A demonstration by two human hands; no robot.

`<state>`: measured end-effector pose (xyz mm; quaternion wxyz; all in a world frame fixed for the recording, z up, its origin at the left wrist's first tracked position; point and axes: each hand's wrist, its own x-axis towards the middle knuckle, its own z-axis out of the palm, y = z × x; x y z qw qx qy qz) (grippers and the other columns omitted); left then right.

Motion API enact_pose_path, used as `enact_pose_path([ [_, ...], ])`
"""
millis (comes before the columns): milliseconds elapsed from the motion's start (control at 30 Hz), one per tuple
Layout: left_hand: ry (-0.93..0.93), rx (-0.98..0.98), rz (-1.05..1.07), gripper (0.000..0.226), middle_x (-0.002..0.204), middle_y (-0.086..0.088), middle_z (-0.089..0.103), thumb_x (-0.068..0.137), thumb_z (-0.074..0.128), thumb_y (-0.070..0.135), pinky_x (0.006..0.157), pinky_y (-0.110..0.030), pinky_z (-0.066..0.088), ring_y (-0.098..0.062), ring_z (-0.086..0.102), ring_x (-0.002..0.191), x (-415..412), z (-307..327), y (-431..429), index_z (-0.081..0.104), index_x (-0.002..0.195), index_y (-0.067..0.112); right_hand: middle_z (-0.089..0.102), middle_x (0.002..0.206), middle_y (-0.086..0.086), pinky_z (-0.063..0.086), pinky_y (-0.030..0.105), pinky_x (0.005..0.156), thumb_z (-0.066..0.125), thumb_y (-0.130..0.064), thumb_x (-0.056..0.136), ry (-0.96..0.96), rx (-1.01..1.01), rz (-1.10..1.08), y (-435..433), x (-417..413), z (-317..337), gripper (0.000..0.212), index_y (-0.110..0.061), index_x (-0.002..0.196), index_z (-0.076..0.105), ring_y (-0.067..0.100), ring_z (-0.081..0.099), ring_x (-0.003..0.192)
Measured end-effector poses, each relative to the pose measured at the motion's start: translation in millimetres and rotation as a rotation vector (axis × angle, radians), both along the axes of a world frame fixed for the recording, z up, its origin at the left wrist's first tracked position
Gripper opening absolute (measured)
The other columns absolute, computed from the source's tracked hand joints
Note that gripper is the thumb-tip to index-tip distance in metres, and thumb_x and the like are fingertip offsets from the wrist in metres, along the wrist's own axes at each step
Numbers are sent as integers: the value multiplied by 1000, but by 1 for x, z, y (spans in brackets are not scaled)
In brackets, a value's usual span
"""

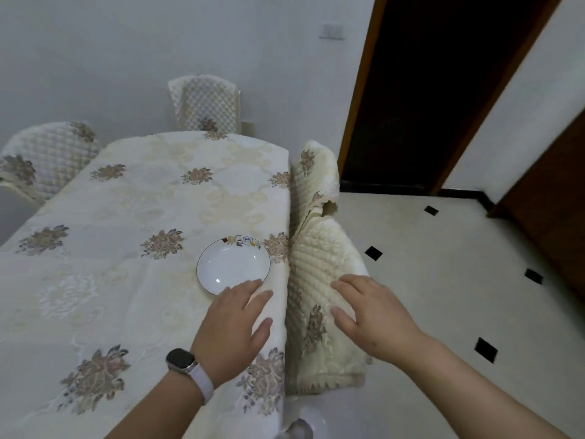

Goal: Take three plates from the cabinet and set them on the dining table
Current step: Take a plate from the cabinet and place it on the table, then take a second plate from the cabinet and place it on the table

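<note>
Your left hand (231,327) is over the right-hand edge of the dining table (126,210), palm down, fingers straight and slightly spread: the grip is released. Its fingertips (257,282) reach the near rim of the plate (232,264) and cover a small part of that rim; whether they actually touch the plate cannot be confirmed. A dark-faced watch (181,359) on a pale strap sits on that wrist.

One plate is on the table. It lies flat on the floral tablecloth (79,280), close to the table's right edge and toward your end. It is white, with a thin dark line round the rim and a band of small coloured motifs on its far side. A woven flower of the cloth lies just beside it on the right.

Your right hand (376,315) is off the table, above the quilted cover of the near chair (319,258), which stands tight against the table's right edge. Its fingers are extended and relaxed, so this grip is also released. Contact with the cover cannot be determined.

A second covered chair (205,103) stands at the far end of the table and a third (47,156) at its left side. To the right there is pale floor (443,296) with small black diamond tiles, a dark doorway (427,90) in a brown frame, and a wall switch (331,31) high on the wall
</note>
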<state>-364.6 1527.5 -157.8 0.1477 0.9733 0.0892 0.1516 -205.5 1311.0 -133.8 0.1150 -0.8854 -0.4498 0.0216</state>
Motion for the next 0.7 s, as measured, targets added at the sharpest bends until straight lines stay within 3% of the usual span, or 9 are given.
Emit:
enact_pose_path([
  [300, 7, 66, -164, 42, 127, -10, 60, 85, 56, 34, 95, -48, 47, -30, 57, 113, 46, 26, -99, 63, 122, 14, 61, 129, 4, 44, 40, 96, 49, -48, 89, -20, 2, -150, -123, 7, 15, 45, -22, 123, 62, 27, 55, 119],
  [467, 0, 95, -325, 41, 121, -11, 63, 86, 54, 34, 90, -45, 49, -31, 59, 107, 91, 33, -199, 64, 119, 13, 53, 140, 4, 35, 38, 104, 49, -49, 93, -18, -17, -287, -241, 19, 17, 49, -24, 135, 54, 25, 45, 131],
  [700, 2, 142, -575, 41, 120, -9, 63, 85, 54, 35, 89, -40, 49, -29, 59, 106, 156, 36, -358, 62, 120, 14, 49, 143, -3, 32, 36, 105, 43, -50, 96, -13, 3, -525, -414, 22, 12, 49, -27, 139, 49, 18, 40, 131],
])
